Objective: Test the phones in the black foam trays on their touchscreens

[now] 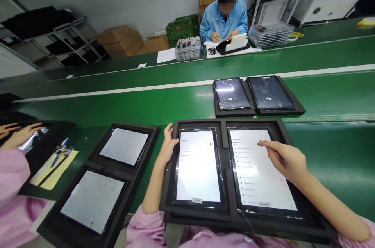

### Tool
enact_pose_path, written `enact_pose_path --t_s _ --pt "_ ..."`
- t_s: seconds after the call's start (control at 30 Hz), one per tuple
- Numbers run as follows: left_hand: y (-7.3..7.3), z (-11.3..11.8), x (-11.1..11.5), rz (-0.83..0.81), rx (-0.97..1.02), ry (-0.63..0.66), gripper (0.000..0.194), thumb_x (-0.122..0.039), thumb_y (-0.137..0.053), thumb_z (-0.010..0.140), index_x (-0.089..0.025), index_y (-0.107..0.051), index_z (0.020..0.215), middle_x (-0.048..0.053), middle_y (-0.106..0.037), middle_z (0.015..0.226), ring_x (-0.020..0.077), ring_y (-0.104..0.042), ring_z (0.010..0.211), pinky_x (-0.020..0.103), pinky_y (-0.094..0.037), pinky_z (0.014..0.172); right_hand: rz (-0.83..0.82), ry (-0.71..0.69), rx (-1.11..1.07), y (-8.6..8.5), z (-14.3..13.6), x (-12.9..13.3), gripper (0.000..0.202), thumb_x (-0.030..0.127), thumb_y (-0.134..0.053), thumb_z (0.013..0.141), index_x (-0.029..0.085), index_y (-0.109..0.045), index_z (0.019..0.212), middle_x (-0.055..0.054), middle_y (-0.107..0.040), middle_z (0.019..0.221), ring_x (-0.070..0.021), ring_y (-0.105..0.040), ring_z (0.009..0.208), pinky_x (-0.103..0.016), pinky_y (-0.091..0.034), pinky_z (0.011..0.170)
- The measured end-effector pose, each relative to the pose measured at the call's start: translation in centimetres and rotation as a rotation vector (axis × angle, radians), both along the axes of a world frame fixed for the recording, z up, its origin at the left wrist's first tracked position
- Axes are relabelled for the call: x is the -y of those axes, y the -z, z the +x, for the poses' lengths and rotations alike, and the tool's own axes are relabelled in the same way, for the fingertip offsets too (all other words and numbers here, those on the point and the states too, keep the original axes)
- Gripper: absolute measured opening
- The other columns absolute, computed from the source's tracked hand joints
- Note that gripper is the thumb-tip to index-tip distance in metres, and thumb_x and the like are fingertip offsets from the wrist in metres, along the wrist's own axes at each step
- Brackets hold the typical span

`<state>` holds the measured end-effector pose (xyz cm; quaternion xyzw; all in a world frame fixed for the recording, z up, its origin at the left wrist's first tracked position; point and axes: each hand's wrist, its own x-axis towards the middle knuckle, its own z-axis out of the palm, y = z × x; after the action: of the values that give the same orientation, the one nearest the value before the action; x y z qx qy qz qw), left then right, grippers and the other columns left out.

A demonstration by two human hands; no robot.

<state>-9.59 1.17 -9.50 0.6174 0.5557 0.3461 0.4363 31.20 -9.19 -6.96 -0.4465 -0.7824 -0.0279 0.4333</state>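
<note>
A black foam tray [224, 214] lies in front of me with two lit tablets set in its recesses. The left tablet [198, 170] and the right tablet [263, 173] both show a white page headed "Internet"; the right one carries a longer list. My left hand [166, 147] grips the tray's left rim, its thumb reaching toward the left tablet's upper corner. Over the right tablet's upper part is my right hand [288, 162], holding nothing, index finger stretched out and other fingers curled. Whether that fingertip touches the glass I cannot tell.
Left of me is another black tray [133, 179] with two lit tablets. Beyond mine, two dark tablets [233, 93] rest on black foam on the green bench [164, 103]. A neighbour's hands [20, 134] are far left, near a yellow paper [55, 170]. A person in blue [224, 19] sits opposite.
</note>
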Motion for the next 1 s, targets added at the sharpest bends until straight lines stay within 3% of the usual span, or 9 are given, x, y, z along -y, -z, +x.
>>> enact_pose_path --t_s 0.07,0.17,0.3,0.5,0.63,0.73,0.8,0.9,1.0 --pt "-0.3 -0.3 0.4 -0.010 0.077 0.073 0.088 -0.027 -0.048 0.078 -0.024 -0.011 0.157 0.013 -0.037 0.161 0.0298 -0.041 0.147 0.053 -0.033 0.124 0.011 -0.057 0.040 -0.1 -0.1 0.2 0.025 0.007 -0.052 0.099 0.023 -0.066 0.111 0.001 -0.074 0.083 -0.0121 -0.059 0.051 -0.027 -0.047 0.056" --pt "-1.0 -0.8 0.8 -0.023 0.085 0.145 0.093 -0.028 -0.053 0.076 -0.023 -0.008 0.157 0.013 -0.026 0.167 0.0306 -0.028 0.154 0.053 -0.021 0.128 0.003 -0.175 0.190 -0.2 -0.5 0.3 0.020 0.015 -0.052 0.101 0.021 -0.067 0.112 -0.002 -0.072 0.082 -0.0159 -0.063 0.064 -0.031 -0.048 0.065" --pt "-1.7 -1.8 1.0 -0.042 0.022 0.279 0.100 -0.033 -0.063 0.078 -0.024 -0.003 0.158 0.016 -0.015 0.170 0.0321 -0.017 0.158 0.054 -0.012 0.130 -0.058 -0.324 0.476 -0.2 -1.2 0.4 0.035 0.037 -0.047 0.105 0.023 -0.067 0.130 -0.015 -0.067 0.123 -0.0287 -0.064 0.100 -0.045 -0.047 0.084" --pt "-1.7 -3.5 1.0 0.003 -0.064 0.424 0.112 -0.044 -0.072 0.083 -0.021 0.004 0.162 0.020 -0.006 0.171 0.0364 -0.006 0.159 0.057 -0.004 0.129 -0.159 -0.301 0.609 -0.1 -1.1 1.8 0.057 0.062 -0.069 0.091 0.034 -0.063 0.141 -0.019 -0.046 0.152 -0.0419 -0.049 0.127 -0.064 -0.031 0.105" --pt "-1.2 -4.3 1.0 0.011 -0.127 0.509 0.114 -0.046 -0.071 0.087 -0.021 0.012 0.162 0.019 0.009 0.171 0.0364 0.005 0.159 0.057 -0.001 0.129 -0.186 -0.266 0.492 0.2 -0.9 2.5 0.052 0.069 -0.057 0.096 0.034 -0.068 0.133 -0.019 -0.046 0.152 -0.0420 -0.048 0.128 -0.066 -0.025 0.108" --pt "-0.9 -4.6 0.9 0.030 -0.123 0.522 0.114 -0.048 -0.070 0.088 -0.021 0.011 0.162 0.018 0.011 0.171 0.0383 0.008 0.159 0.058 -0.002 0.129 -0.157 -0.269 0.417 0.3 -1.4 2.5 0.049 0.065 -0.046 0.103 0.030 -0.072 0.124 -0.020 -0.053 0.144 -0.0392 -0.050 0.125 -0.064 -0.027 0.107" --pt "-1.0 -4.6 0.9 0.045 -0.117 0.522 0.114 -0.048 -0.070 0.087 -0.020 0.011 0.162 0.019 0.009 0.171 0.0392 0.007 0.159 0.059 -0.003 0.129 -0.118 -0.273 0.362 0.1 -1.6 2.5 0.045 0.056 -0.043 0.106 0.024 -0.075 0.104 -0.018 -0.061 0.132 -0.0354 -0.054 0.119 -0.061 -0.028 0.107" --pt "-1.8 -4.0 1.3 0.037 -0.153 0.512 0.117 -0.043 -0.074 0.083 -0.020 0.010 0.162 0.020 0.003 0.171 0.0399 -0.001 0.159 0.059 -0.009 0.129 -0.037 -0.197 0.262 -0.2 -1.0 2.9 0.040 0.037 -0.045 0.108 0.020 -0.061 0.076 -0.011 -0.069 0.106 -0.0264 -0.060 0.101 -0.053 -0.031 0.104" --pt "-2.8 -2.6 2.1 -0.003 -0.226 0.424 0.121 -0.034 -0.078 0.078 -0.021 0.007 0.163 0.021 -0.009 0.170 0.0405 -0.016 0.157 0.058 -0.018 0.128 0.024 -0.114 0.181 -0.4 0.1 3.6 0.037 0.028 -0.041 0.108 0.019 -0.053 0.075 -0.008 -0.067 0.093 -0.0220 -0.059 0.087 -0.050 -0.035 0.095"
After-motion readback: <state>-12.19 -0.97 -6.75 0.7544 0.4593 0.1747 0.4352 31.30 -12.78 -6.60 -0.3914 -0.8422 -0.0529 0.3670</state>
